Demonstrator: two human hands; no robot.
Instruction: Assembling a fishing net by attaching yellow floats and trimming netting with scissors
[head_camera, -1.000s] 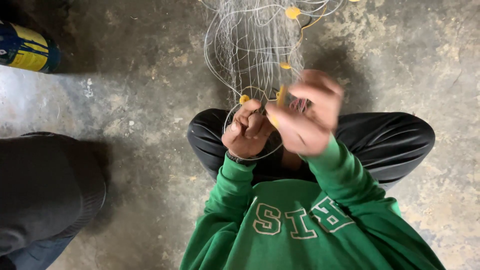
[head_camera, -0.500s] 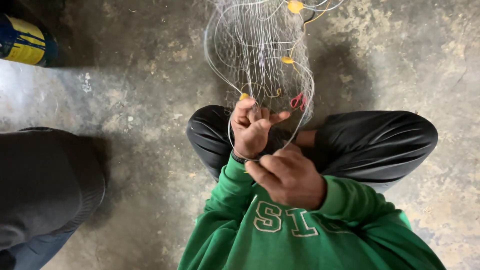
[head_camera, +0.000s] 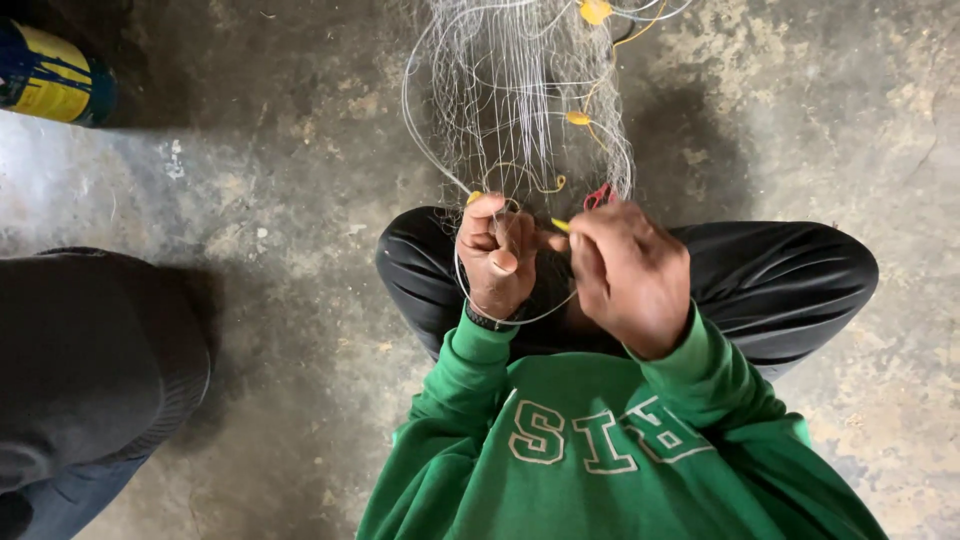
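Nearest, above the green sweatshirt (head_camera: 600, 460), the left hand (head_camera: 497, 252) has its grip clenched on the fishing net (head_camera: 520, 90); the right hand (head_camera: 630, 275) pinches a yellow netting needle (head_camera: 560, 225). Beyond, the net spreads over the concrete floor (head_camera: 300, 200).

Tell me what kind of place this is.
Probably a workshop or shed floor where fishing nets are made or mended, though that is a guess. The ground is bare, stained concrete floor, a fine white net with yellow floats hangs there, and both hands work its line.

Green sweatshirt (head_camera: 600, 470) with white lettering, black trousers (head_camera: 780, 280), dark wristband (head_camera: 490, 322).
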